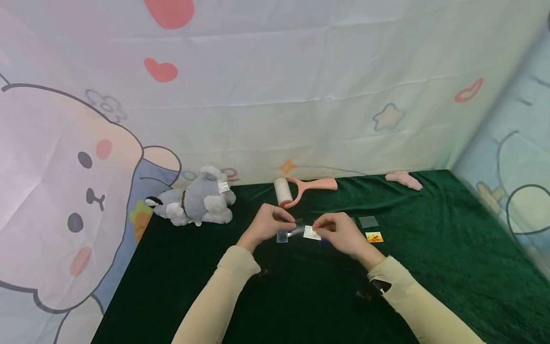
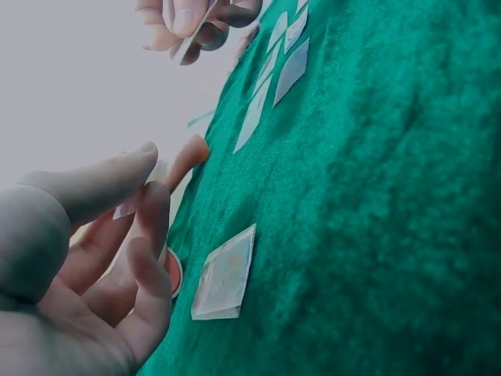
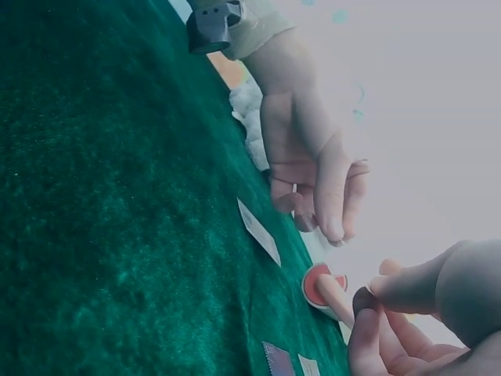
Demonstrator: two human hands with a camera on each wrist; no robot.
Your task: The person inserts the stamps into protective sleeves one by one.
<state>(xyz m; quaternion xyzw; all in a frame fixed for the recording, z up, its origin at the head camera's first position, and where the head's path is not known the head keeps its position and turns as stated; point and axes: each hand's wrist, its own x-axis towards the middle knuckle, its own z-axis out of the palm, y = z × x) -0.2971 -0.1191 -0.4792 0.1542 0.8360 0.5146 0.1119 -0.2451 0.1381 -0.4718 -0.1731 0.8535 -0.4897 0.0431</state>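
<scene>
My left hand (image 1: 272, 222) pinches a small clear plastic sleeve (image 1: 296, 229) between thumb and fingers, above the green cloth. In the left wrist view only a bit of that sleeve (image 2: 125, 207) shows past the thumb. Facing it, my right hand (image 1: 342, 232) pinches the edge of a small white card (image 1: 312, 233). The sleeve and the card are close together, held at about the same height. A flat sleeved card (image 2: 225, 276) lies on the cloth below the left hand.
Several small cards and sleeves lie by the right hand, among them a yellow card (image 1: 374, 237) and a clear sleeve (image 1: 368, 221). Behind the hands lies a lint roller with a pink handle (image 1: 320, 185). A grey plush toy (image 1: 202, 198) lies back left, a pink fuzzy item (image 1: 404, 179) back right.
</scene>
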